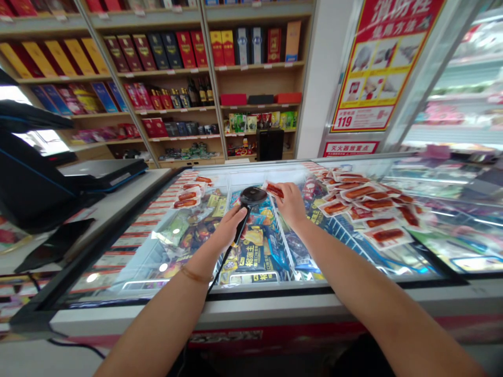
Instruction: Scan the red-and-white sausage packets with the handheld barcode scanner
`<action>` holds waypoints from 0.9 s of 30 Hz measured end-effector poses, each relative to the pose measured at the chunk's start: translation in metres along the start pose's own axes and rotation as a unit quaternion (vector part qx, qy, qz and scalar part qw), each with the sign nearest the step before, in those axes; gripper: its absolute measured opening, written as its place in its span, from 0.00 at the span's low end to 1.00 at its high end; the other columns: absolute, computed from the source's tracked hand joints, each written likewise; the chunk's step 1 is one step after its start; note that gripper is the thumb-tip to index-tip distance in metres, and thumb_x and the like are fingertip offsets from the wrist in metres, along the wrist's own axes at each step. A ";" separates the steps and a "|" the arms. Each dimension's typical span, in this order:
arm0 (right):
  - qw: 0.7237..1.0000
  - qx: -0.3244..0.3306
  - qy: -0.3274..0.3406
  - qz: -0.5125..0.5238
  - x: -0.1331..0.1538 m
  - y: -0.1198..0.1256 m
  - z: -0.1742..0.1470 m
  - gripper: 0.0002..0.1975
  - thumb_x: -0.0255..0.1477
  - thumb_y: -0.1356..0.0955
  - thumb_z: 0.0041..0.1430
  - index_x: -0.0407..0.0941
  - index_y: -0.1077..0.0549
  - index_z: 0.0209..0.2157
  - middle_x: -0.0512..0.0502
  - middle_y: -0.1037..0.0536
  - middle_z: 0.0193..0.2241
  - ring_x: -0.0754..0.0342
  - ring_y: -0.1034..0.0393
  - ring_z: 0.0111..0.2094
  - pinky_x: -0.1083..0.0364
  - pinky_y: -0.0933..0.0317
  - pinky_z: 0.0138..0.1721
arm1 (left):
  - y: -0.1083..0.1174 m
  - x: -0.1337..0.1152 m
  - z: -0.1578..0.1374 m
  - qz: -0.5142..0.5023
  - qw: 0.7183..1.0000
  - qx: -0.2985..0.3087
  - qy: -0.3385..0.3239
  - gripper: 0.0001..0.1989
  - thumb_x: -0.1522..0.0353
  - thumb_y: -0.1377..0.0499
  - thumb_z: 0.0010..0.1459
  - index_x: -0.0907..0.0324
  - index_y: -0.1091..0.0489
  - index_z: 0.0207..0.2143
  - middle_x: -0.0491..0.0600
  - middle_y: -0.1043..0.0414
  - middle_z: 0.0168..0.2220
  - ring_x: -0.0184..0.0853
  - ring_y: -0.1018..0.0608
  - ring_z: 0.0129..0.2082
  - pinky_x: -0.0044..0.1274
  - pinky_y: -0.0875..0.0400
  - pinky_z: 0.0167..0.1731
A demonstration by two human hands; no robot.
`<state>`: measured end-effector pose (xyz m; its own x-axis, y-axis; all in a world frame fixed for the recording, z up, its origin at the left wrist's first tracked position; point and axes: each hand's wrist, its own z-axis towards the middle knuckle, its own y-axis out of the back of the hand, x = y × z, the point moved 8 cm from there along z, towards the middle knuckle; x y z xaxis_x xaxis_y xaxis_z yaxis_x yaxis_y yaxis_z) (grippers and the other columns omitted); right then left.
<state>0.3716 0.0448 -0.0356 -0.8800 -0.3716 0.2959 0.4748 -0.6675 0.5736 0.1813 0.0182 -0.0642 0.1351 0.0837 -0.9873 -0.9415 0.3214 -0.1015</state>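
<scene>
My left hand [232, 226] is wrapped round the handle of a black barcode scanner [253, 195], its cord trailing down toward the freezer's front edge. Just right of the scanner's head, my right hand [291, 204] pinches a vacuum-packed sausage [274, 189] in clear wrapping. Both hands are above the glass lid of a chest freezer [275, 296]. On the glass to the right lies a pile of similar packed sausages [367, 193]. A smaller group of packed sausages [186, 199] rests on the left side of the glass.
Frozen goods in wire baskets [288, 251] show through the glass. At left, a counter [113, 201] bears a dark screen [31, 173] and a flat scale [104, 173]. Shelves [255, 70] of boxes and bottles stand behind. A red fire-hydrant poster [383, 68] hangs on the pillar.
</scene>
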 end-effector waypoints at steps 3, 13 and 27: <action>1.000 0.001 0.005 0.001 0.001 0.000 0.000 0.16 0.23 0.38 0.59 0.43 0.31 0.49 0.38 0.29 0.45 0.44 0.38 0.50 0.47 0.41 0.54 | 0.000 0.000 0.000 -0.004 1.000 -0.003 0.001 0.23 0.52 0.38 0.49 0.60 0.33 0.38 0.46 0.30 0.25 0.26 0.32 0.14 0.19 0.41 0.12; 1.000 0.010 0.003 -0.002 -0.003 -0.008 -0.002 0.20 0.19 0.38 0.54 0.45 0.31 0.48 0.38 0.30 0.44 0.43 0.38 0.50 0.45 0.41 0.53 | 0.000 0.005 0.002 0.000 1.000 0.004 0.012 0.21 0.52 0.36 0.48 0.59 0.34 0.32 0.46 0.30 0.25 0.25 0.32 0.14 0.19 0.39 0.13; 0.986 0.144 0.024 0.085 0.053 -0.093 0.069 0.13 0.23 0.34 0.49 0.45 0.29 0.39 0.44 0.27 0.40 0.48 0.33 0.45 0.51 0.38 0.48 | 0.169 -0.070 -0.022 -0.022 0.929 -0.368 -0.004 0.11 0.60 0.46 0.58 0.58 0.38 0.30 0.42 0.34 0.21 0.27 0.33 0.12 0.20 0.39 0.13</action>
<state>0.2801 0.1320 -0.0202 -0.7832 -0.4967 0.3741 0.5852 -0.3851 0.7136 0.0064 0.0457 -0.0153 0.1777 0.0934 -0.9796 -0.8905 -0.4084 -0.2004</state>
